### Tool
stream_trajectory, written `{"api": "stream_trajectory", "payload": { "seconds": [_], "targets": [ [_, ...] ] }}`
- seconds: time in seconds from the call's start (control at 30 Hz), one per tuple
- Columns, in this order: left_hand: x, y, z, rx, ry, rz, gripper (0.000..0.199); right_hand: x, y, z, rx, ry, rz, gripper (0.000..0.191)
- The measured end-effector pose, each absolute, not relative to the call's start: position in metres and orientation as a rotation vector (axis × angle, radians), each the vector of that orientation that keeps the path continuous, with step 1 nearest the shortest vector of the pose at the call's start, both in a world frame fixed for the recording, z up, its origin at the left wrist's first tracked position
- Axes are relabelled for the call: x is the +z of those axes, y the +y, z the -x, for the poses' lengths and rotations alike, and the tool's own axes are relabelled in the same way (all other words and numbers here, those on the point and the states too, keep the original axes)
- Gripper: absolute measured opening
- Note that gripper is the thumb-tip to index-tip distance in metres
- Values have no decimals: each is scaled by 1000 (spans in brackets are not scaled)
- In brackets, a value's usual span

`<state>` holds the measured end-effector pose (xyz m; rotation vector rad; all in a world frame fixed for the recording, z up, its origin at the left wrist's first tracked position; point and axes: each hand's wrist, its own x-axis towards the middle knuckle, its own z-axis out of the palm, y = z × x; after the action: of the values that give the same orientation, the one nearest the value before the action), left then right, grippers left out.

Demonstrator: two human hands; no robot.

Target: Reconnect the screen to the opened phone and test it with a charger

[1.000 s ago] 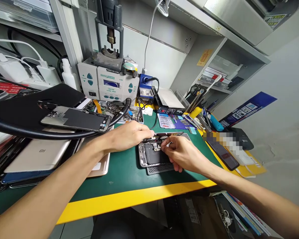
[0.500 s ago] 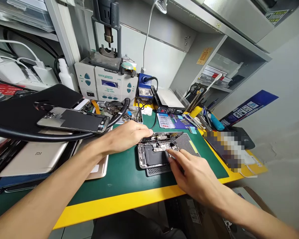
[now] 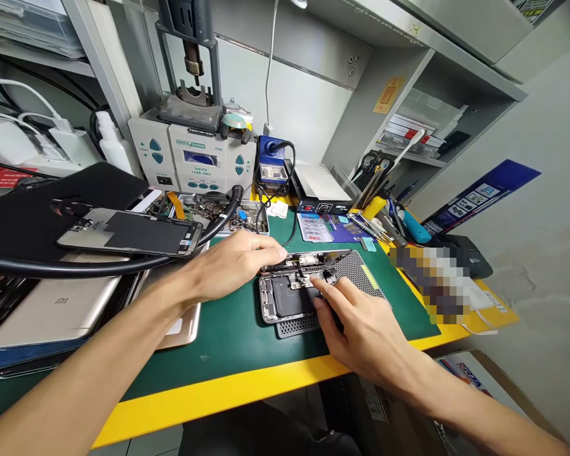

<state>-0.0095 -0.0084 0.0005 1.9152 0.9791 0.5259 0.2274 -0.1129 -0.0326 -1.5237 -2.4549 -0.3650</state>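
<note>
An opened phone body lies on a perforated dark pad, with its black battery and metal inner parts facing up. Along its far edge the phone's screen panel is tilted up. My left hand pinches the left end of that panel between thumb and fingers. My right hand reaches over the right part of the phone body, its index fingertip touching the metal parts above the battery. The right thumb is bent beneath the index finger, and whether anything small is between them cannot be made out.
At left, a detached screen and a black hose lie over stacked phones. Behind stand a rework station and a heating plate. Screwdrivers and tools lie at the right.
My right index fingertip has moved slightly left and away from me over the metal parts. My left hand keeps its hold on the panel. The whole view has shifted slightly.
</note>
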Motion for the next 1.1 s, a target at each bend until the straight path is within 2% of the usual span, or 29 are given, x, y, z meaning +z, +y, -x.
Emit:
{"api": "stream_trajectory", "payload": {
  "seconds": [0.23,0.7,1.1],
  "targets": [
    [2,-19,7,489,977,-1954,36,-33,-111,-226,-330,-2517,1523,38],
    [2,-31,7,499,1073,-1954,39,-27,-110,-224,-381,-2579,1496,33],
    [0,-23,6,501,1060,-1863,36,-15,-91,-250,-338,-2828,1413,38]
  ]
}}
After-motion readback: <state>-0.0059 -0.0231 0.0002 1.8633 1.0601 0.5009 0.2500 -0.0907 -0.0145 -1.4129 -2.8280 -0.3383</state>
